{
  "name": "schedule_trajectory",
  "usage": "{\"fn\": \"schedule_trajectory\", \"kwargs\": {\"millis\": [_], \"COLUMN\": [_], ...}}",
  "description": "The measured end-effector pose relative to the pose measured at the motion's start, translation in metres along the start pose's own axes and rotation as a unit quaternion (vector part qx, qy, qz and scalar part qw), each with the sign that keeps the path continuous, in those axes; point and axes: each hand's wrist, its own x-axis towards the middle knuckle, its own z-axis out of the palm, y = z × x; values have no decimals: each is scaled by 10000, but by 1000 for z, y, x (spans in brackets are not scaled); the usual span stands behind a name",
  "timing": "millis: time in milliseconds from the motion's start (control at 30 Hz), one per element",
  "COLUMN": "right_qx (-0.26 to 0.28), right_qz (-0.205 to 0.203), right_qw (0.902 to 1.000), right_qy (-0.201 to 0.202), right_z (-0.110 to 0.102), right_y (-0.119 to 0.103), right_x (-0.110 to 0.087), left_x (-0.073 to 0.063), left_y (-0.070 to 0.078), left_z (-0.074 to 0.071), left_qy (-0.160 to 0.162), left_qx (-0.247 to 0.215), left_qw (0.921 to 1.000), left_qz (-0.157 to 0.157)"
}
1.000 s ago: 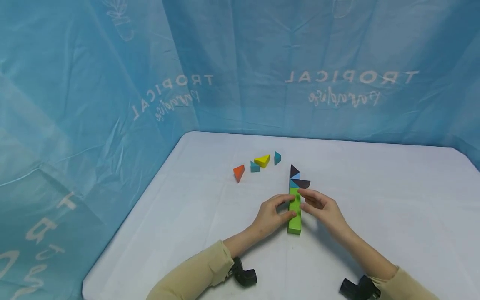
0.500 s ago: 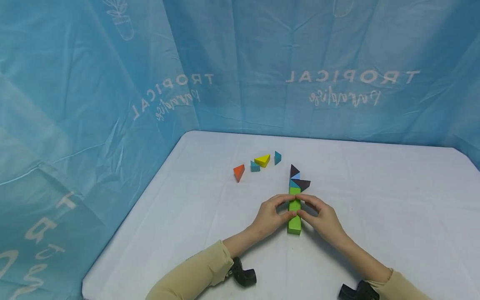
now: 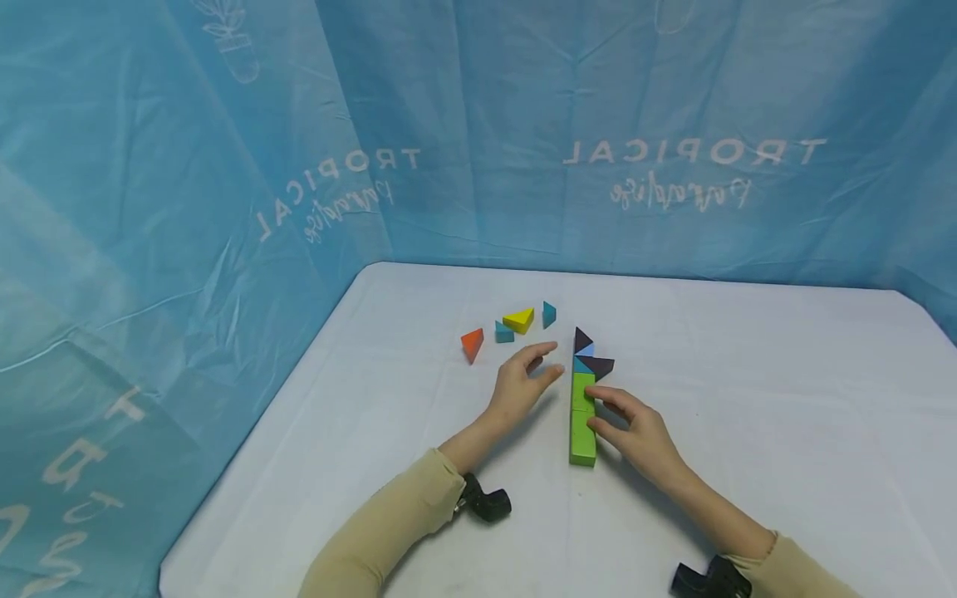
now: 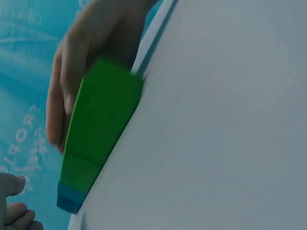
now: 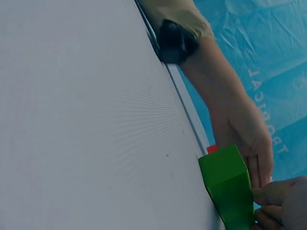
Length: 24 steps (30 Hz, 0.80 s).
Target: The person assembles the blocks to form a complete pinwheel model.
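Blue lettered sheeting (image 3: 478, 191) hangs behind and to the left of the white table (image 3: 748, 432). Two green blocks (image 3: 579, 428) lie end to end on it; the right hand (image 3: 646, 436) touches their right side, grip parted. Left of them, the left hand (image 3: 517, 390) has its grip loosely spread, holding nothing.

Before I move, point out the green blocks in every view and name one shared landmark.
Head: green blocks right of centre, below the middle.
Left wrist: green blocks left of centre, slanting.
Right wrist: green blocks lower right, cut off by the bottom edge.
Landmark: the right hand, beside the green blocks in all three views.
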Motion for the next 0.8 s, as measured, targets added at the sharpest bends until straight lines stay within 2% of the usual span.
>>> {"fn": "schedule_trajectory", "kwargs": {"millis": [100,200,500,633,800], "right_qx": [7,26,-4,-37,64], "right_qz": [36,67,46,96,92], "right_qw": [10000,10000,10000,9999,9999], "right_qy": [-17,-40,-16,2,15], "right_z": [-1,-1,-1,-2,-2], "right_y": [0,0,2,2,3], "right_x": [1,0,0,0,1], "left_x": [21,39,76,90,103], "left_y": [-9,-18,-38,-44,-49], "left_z": [-1,0,8,12,17], "left_qy": [213,283,238,326,589], "left_qx": [-18,46,575,775,843], "left_qw": [9992,9977,9918,9908,9904], "left_qz": [-346,-617,-1112,-1063,-923]}}
